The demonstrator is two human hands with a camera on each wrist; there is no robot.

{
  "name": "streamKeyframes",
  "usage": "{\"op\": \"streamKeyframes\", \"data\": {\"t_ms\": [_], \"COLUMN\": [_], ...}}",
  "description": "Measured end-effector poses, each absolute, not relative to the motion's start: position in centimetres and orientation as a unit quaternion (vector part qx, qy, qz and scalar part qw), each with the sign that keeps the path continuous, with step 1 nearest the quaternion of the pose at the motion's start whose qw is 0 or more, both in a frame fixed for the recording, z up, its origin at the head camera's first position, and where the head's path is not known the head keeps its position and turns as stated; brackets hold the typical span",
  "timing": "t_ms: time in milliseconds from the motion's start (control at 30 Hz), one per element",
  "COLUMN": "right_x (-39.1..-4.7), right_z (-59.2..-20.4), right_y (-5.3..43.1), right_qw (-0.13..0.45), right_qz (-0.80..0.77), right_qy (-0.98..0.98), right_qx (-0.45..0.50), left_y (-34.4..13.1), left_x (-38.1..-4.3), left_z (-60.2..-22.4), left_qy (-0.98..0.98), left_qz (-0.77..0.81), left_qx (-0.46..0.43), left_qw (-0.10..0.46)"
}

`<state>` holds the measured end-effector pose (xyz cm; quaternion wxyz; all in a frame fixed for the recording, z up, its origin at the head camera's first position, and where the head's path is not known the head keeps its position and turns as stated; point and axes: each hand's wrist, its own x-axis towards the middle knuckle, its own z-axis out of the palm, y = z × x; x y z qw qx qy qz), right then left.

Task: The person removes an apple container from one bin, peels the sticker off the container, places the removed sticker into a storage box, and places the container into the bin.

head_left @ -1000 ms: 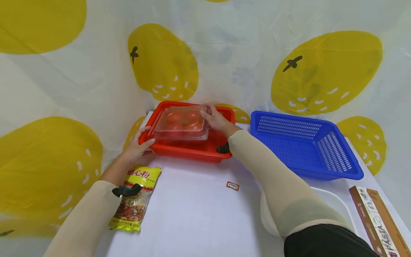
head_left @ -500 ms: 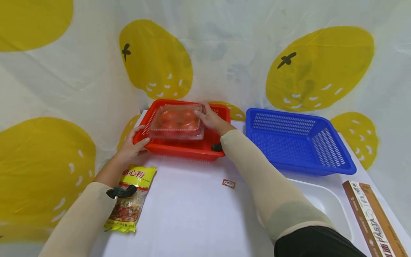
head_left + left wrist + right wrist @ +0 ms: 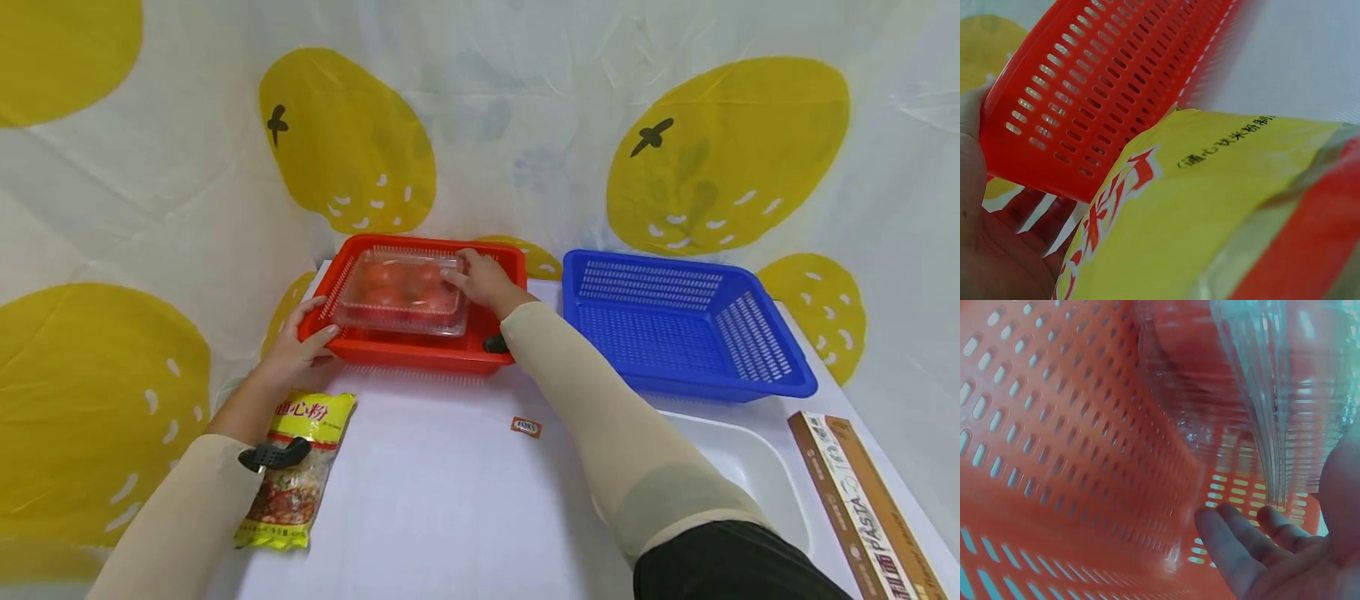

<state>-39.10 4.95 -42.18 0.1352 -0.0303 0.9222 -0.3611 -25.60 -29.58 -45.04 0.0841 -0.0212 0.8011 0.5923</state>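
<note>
A red plastic basket (image 3: 420,358) sits at the back left of the table. My left hand (image 3: 288,346) grips its left end, thumb over the rim and fingers beneath in the left wrist view. In the basket lies a clear lidded box of tomatoes (image 3: 401,292), slightly tilted. My right hand (image 3: 483,282) is at the box's right edge, thumb near the lid. The right wrist view shows its fingers (image 3: 1229,550) spread and fairly straight, beside the box's rim. A yellow bag of macaroni (image 3: 300,467) lies below my left wrist.
To the right stands a blue basket (image 3: 675,325). A white tub (image 3: 750,450) is partly behind my right sleeve, and a long brown pasta box (image 3: 862,508) lies along the right edge. A small orange packet (image 3: 526,427) lies mid-table.
The tomato box has come down lower into the red basket, and my right hand's hold on its corner has loosened. My left hand stays on the basket. The whole view shifts slightly.
</note>
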Motion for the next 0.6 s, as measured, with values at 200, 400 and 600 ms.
{"op": "streamKeyframes", "data": {"t_ms": [200,400,600], "right_x": [-38.6,-37.2,-33.9], "right_z": [-40.3,-37.4,-35.0], "right_y": [5.0,6.5,9.1], "right_qw": [0.089,0.019,0.045], "right_qz": [-0.334,-0.391,-0.352], "right_qy": [0.937,0.917,0.931], "right_qx": [-0.061,-0.079,-0.088], "left_y": [-29.8,-29.8,-30.4], "left_x": [-25.4,-25.4,-25.5], "left_z": [-44.9,-44.7,-44.4], "left_qy": [0.803,0.802,0.823], "left_qz": [0.591,0.591,0.562], "left_qx": [-0.026,-0.022,-0.012], "left_qw": [0.075,0.081,0.078]}}
